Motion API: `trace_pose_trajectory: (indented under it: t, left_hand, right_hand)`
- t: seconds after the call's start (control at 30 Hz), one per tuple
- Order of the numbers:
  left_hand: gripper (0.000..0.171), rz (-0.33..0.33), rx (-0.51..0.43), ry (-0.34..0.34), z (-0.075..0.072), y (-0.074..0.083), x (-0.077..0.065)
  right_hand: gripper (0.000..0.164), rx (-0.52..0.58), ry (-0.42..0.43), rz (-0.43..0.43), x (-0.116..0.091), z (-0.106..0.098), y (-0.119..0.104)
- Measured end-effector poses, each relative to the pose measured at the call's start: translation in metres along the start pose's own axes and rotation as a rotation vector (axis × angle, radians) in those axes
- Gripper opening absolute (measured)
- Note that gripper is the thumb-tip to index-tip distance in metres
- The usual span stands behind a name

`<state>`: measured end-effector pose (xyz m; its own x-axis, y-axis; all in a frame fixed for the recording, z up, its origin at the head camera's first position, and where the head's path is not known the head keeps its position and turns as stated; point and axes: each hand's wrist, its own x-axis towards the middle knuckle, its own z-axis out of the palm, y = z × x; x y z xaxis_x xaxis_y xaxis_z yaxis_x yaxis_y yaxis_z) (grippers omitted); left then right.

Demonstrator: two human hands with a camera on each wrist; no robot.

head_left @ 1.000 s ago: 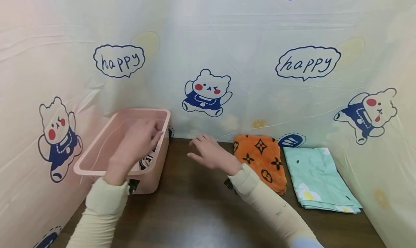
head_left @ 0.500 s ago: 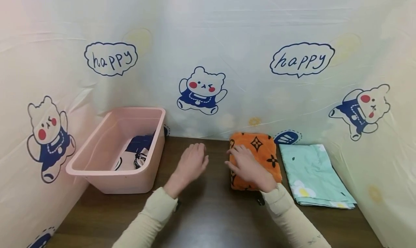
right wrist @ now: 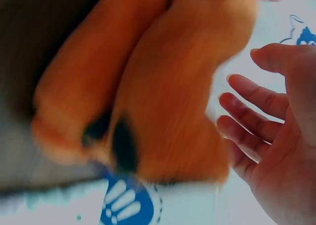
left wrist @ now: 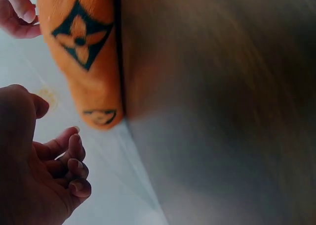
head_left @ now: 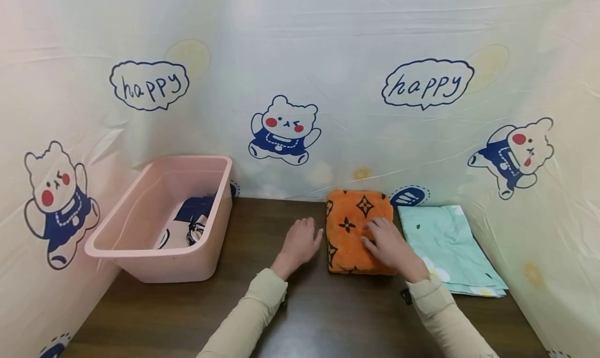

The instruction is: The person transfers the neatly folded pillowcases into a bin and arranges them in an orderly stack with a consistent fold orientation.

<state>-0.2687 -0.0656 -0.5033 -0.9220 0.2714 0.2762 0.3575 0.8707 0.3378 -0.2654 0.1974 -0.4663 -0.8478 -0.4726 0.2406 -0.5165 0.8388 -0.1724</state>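
A folded orange cloth [head_left: 347, 248] with dark flower-like marks lies on the table, its thick folded edge filling much of the right wrist view. My left hand [head_left: 300, 243] hovers just left of it, apart from it, with loosely bent fingers and nothing in them. In the left wrist view that hand [left wrist: 44, 165] shows its bent fingers beside the orange cloth [left wrist: 81, 42]. Over the cloth's right part is my right hand [head_left: 386, 241]; its fingers [right wrist: 252, 89] are spread and loosely bent, holding nothing. Whether they touch the cloth I cannot tell.
At left stands a pink plastic bin [head_left: 154, 267] with a dark blue and pale folded cloth [head_left: 192, 212] inside. A folded mint-green cloth [head_left: 440, 225] with daisies lies right of the orange one. Printed sheeting [head_left: 347, 123] walls the dark table [head_left: 262, 222] at back and sides.
My left hand has come out of the pink bin and moved right to beside the orange cloth. My right hand has moved right, over the cloth. The view has shifted slightly right.
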Motion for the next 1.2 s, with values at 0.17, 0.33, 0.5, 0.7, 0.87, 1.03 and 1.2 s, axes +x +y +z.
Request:
trace_pose_trajectory:
  t: [0.17,0.33,0.5,0.7,0.87,1.03,1.2]
  left_hand:
    - [0.043,0.021,0.035,-0.048,0.013,0.011,0.008]
    - [0.056,-0.015,0.151,-0.064,0.017,0.023,0.023]
    - [0.062,-0.062,0.218,-0.123,0.022,0.029,0.038]
    - [0.07,-0.098,0.212,-0.221,0.031,0.03,0.042]
    - [0.075,-0.105,0.194,-0.227,0.036,0.032,0.043]
    - [0.073,-0.1,0.127,-0.219,0.042,0.03,0.042]
    - [0.071,-0.068,0.058,-0.196,0.047,0.028,0.04]
  right_hand:
    - [0.022,-0.059,0.015,0.022,-0.007,-0.009,0.027]
    - [0.032,-0.071,-0.015,0.094,-0.009,-0.011,0.052]
    - [0.052,-0.066,-0.1,0.165,-0.008,0.002,0.073]
    - [0.065,-0.065,-0.22,0.222,-0.006,0.024,0.085]
    - [0.064,-0.117,-0.251,0.244,-0.006,0.031,0.085]
    - [0.066,-0.107,-0.299,0.249,-0.006,0.033,0.083]
    - [0.064,-0.084,-0.281,0.184,-0.008,0.034,0.078]
